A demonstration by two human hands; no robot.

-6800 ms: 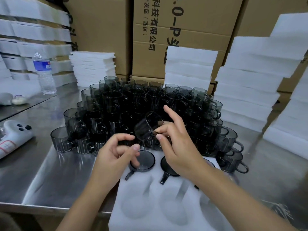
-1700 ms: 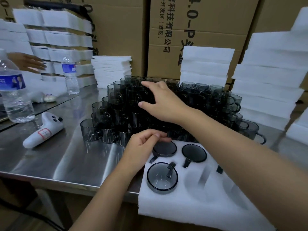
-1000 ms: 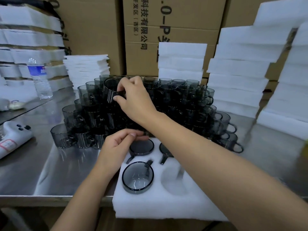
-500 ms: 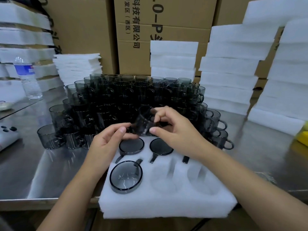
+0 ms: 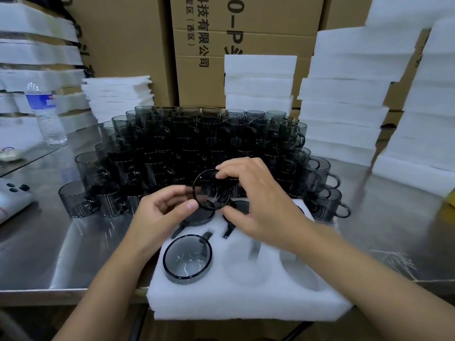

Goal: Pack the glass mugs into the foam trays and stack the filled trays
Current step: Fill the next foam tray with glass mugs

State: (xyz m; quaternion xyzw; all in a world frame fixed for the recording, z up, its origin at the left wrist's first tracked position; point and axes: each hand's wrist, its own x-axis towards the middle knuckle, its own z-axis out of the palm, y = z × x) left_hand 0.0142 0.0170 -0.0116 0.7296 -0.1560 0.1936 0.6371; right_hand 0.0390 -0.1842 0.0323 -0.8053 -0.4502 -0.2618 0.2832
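One more mug is on its way. A second ago the right hand [image 5: 258,205] was deep in the pile of mugs [image 5: 197,143]; now the fresh mug [image 5: 211,190] is out and turned mouth toward us, with both hands on it. The right hand pinches the rim, fingertips on the far edge and thumb on the near edge. The left hand [image 5: 160,212] curls round the mug's side, thumb against the rim. The mug hangs between the two hands, clear of the foam tray [image 5: 246,299] on the counter [image 5: 73,242]. Just below the left wrist, the seated mug [image 5: 187,258] fills its pocket; that went in moments ago. Under the right wrist, the middle pocket [image 5: 243,264] and the end pocket [image 5: 300,269] are still bare. My read is that the middle pocket is next, handle to its slot. That would leave the tray about one mug short, though the right hand hides the tray's far corner.
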